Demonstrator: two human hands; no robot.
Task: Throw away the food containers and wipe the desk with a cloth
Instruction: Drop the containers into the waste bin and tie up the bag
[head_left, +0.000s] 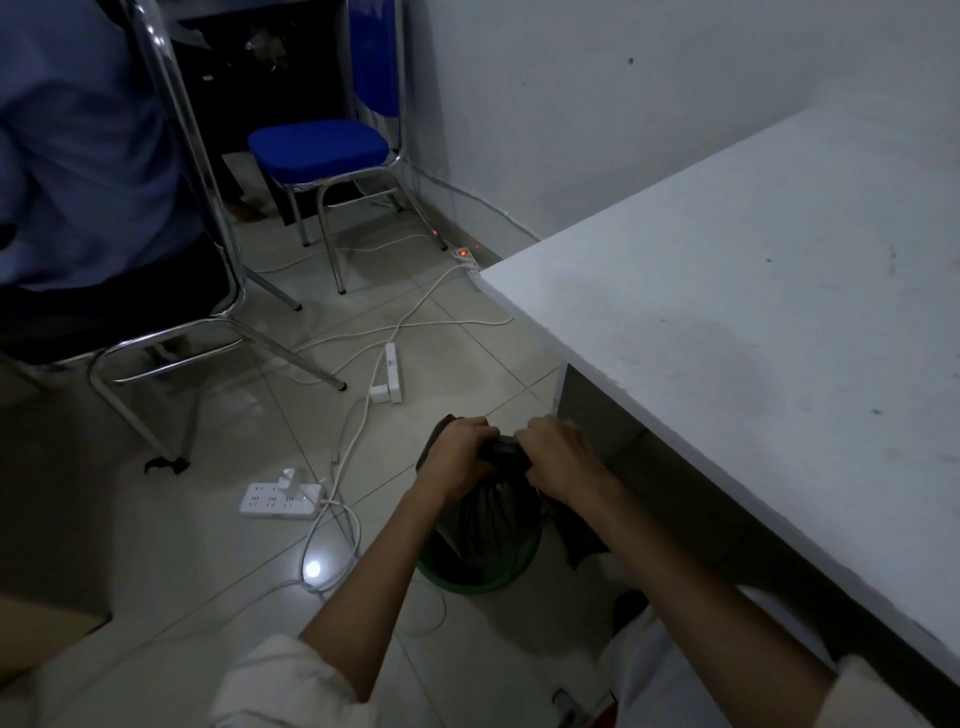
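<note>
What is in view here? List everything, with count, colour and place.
bin bag: 1, black, in the bin, top gathered
bin: 1, green, on the floor beside the desk
desk: 1, white, right
blue chair: 1, blue seat, far end by the wall
near chair: 1, chrome frame, left, occupied
seated person: 1, blue shirt, upper left
power strips: 3, white, on the floor
cables: several, white, across the floor
left hand: 1, grips the bag's top
right hand: 1, grips the bag's top
</note>
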